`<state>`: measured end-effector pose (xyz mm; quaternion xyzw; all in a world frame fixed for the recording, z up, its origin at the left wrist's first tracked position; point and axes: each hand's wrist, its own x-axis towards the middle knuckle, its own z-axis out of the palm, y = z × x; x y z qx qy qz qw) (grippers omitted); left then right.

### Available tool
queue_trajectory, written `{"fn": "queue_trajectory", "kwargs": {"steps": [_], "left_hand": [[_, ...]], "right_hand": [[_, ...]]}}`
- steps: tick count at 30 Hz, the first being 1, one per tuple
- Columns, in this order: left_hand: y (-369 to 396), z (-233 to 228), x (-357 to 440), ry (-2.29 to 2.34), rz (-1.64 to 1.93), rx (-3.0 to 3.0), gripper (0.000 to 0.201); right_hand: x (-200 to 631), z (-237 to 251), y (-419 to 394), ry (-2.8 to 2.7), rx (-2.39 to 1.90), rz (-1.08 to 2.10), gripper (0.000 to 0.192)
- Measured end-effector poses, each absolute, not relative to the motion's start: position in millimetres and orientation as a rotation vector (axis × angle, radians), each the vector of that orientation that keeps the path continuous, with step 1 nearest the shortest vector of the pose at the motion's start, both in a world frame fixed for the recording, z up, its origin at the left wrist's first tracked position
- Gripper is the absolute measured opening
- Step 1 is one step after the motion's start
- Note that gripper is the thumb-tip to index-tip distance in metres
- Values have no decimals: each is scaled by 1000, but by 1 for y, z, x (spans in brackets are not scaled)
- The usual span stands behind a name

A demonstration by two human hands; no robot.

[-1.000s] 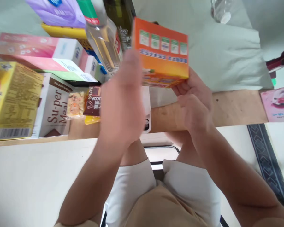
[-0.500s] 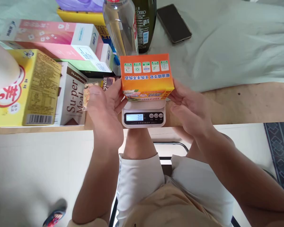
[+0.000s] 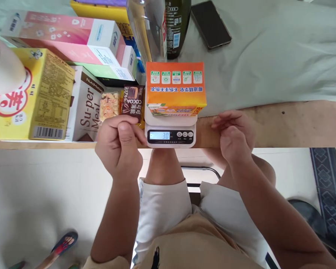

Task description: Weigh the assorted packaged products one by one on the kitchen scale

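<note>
An orange printed soap box (image 3: 176,84) rests on a small white kitchen scale (image 3: 170,120), whose lit display reads 30, apparently with a minus mark. Left of the scale is my left hand (image 3: 120,144), empty, its fingers loosely bent and apart, in front of two wrapped snacks. One snack (image 3: 109,106) is a pale crispy piece in clear wrap; the other is a brown cocoa packet (image 3: 133,101). My right hand (image 3: 236,134) hovers to the right of the scale, holding nothing, its fingers half bent. Neither hand touches the box.
At left stand a yellow box (image 3: 50,97), a white Su-per Meal box (image 3: 86,101), a pink box (image 3: 61,33) and a white container (image 3: 4,69). Behind the scale are a clear bottle (image 3: 148,30) and a dark bottle (image 3: 177,30). A phone (image 3: 211,24) lies on green cloth. Another person's foot (image 3: 65,243) shows below.
Both hands have let go of the orange soap box and drawn back toward me and outward. It stays on the scale, and the reading is still 30. The snacks are now more visible.
</note>
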<state>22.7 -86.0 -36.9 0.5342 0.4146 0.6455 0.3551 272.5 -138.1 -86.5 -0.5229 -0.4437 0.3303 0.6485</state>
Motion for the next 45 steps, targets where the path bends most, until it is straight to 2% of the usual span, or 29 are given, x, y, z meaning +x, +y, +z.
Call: {"fn": "queue_trajectory", "kwargs": {"steps": [3,9,14,16,20,24,34,36,39,42,45], "left_hand": [[-91,-49,19,998,1615,1416,9],[-90,-49,10,906,1549,1473,34],[-95,-43,17,1086,1538,1468,45],[-94,-44,19,1152,1525,1456,41],[-87,-50,17,1109,1575,1427,11],[-84,-50,15,1032,1601,1417,21],[-66,-28,35,1137,1646,1148,14],[-58,-28,36,1150,1561,1131,25],[-50,-31,38,1152,1422,1185,49],[-47,-29,43,1120,1352,1169,68],[-50,-22,48,1073,1273,1184,65]], "right_hand": [[273,-88,-138,-1016,-1206,750,17],[275,-92,-137,-1088,-1235,761,24],[274,-93,-137,-1094,-1233,746,29],[274,-92,-137,-1094,-1239,745,30],[275,-92,-137,-1100,-1251,753,31],[275,-93,-137,-1108,-1255,760,28],[270,-89,-137,-1154,-1272,707,19],[267,-84,-133,-1178,-1282,681,17],[262,-73,-122,-1229,-1333,623,29],[262,-63,-104,-1300,-1374,635,59],[266,-60,-85,-1392,-1341,735,83]]}}
